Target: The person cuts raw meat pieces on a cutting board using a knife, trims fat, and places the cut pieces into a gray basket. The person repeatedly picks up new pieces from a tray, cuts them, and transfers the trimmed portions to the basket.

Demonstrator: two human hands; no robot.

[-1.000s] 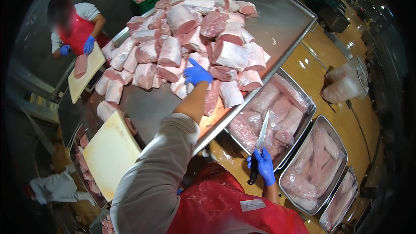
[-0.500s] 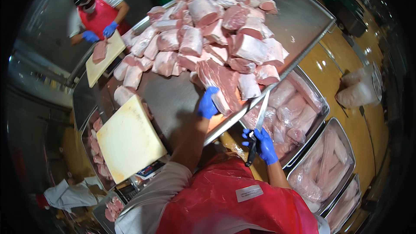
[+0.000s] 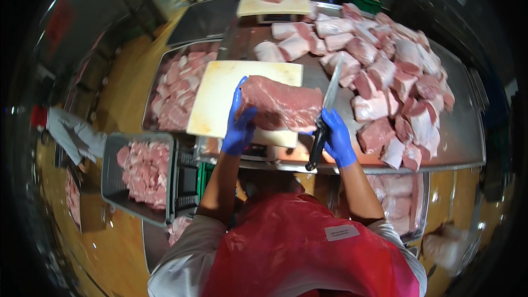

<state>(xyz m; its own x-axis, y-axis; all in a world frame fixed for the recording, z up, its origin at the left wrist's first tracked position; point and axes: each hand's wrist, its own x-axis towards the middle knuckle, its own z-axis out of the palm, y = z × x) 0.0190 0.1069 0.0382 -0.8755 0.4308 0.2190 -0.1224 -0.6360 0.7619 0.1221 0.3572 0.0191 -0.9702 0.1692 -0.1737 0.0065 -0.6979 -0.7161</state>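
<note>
Pinched at its left end by the left hand (image 3: 239, 130), the meat piece (image 3: 280, 103) was held partly over the cutting board (image 3: 213, 96), and, if it slipped, it could be nicked by the knife (image 3: 331, 92) clasped in the right hand (image 3: 338, 142).

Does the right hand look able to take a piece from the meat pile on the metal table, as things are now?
Probably not easily: the meat pile lies close beside the right hand, with nothing visible blocking the way, but that hand holds the black-handled knife.
</note>
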